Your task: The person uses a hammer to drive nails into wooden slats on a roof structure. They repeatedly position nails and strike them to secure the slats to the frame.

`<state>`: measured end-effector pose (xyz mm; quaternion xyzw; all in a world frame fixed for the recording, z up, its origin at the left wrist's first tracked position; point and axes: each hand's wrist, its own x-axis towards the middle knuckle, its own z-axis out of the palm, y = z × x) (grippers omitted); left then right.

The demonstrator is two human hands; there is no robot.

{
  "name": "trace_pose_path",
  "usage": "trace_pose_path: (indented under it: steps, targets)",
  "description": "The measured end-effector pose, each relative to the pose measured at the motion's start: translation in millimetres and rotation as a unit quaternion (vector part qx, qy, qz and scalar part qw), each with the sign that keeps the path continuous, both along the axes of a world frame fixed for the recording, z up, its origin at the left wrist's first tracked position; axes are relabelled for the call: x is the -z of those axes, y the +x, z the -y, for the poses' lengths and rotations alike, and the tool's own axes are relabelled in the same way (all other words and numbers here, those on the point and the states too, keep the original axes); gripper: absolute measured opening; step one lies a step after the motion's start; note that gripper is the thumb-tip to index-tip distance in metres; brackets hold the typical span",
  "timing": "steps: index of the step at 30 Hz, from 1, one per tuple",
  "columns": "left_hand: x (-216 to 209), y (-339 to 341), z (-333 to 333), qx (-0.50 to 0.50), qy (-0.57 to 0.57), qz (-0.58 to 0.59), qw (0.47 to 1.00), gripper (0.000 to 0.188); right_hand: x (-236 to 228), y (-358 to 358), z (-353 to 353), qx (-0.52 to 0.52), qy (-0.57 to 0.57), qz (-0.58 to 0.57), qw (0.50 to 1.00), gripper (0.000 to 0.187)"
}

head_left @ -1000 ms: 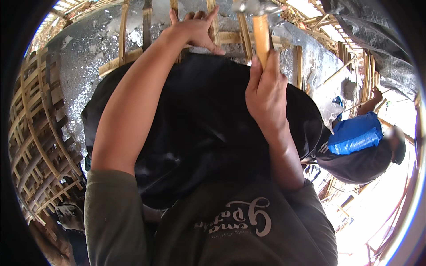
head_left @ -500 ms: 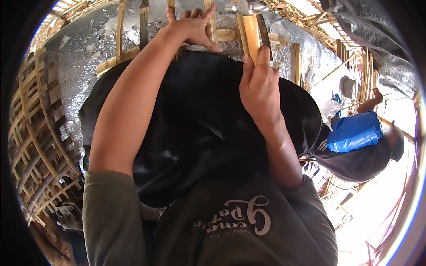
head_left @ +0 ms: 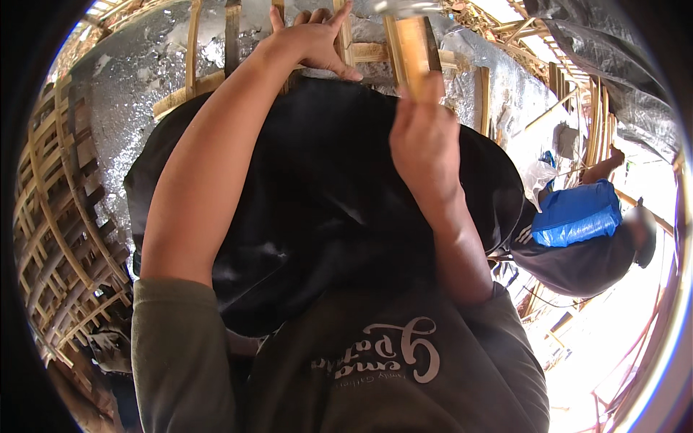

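Note:
My right hand [head_left: 426,148] grips the wooden handle of a hammer [head_left: 413,47], whose metal head [head_left: 397,7] shows at the top edge. My left hand [head_left: 310,40] reaches up and presses its spread fingers against a bamboo slat [head_left: 345,36] over silver foil sheeting [head_left: 137,72]. A black sheet [head_left: 317,202] hangs between my arms, below both hands.
A woven bamboo lattice [head_left: 50,216] curves down the left side. More bamboo poles [head_left: 570,79] and grey sheeting [head_left: 613,58] stand at the upper right. Another person in dark clothes with a blue bag [head_left: 577,213] is at the right.
My right hand with the hammer has drawn down and back from the slats, then swung slightly right. My left hand stays pressed on the slat.

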<state>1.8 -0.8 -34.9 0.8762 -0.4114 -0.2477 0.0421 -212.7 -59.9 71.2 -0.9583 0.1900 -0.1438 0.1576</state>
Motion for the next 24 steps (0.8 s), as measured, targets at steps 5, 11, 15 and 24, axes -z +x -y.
trace_pose_path:
  steps: [5, 11, 15, 24]
  targets:
    - [-5.5, -2.3, 1.3, 0.001, -0.005, -0.005, 1.000, 0.147, -7.1, 0.1, 0.6, 0.012, 0.021, 0.001, 1.000, 0.022]
    - [-0.5, -3.1, -3.8, 0.020, -0.045, -0.096, 0.994, 0.161, 6.3, -7.6, 4.0, -0.033, -0.022, -0.058, 0.998, 0.021]
    - [-11.0, -0.2, 5.1, -0.001, 0.008, -0.072, 0.997, 0.161, 12.2, -2.8, 6.4, -0.004, 0.013, -0.129, 0.992, 0.024]
    - [-16.8, 1.2, 4.4, -0.003, 0.012, -0.079, 0.997, 0.160, 2.6, 2.7, 6.6, -0.003, 0.000, -0.078, 0.997, 0.024]
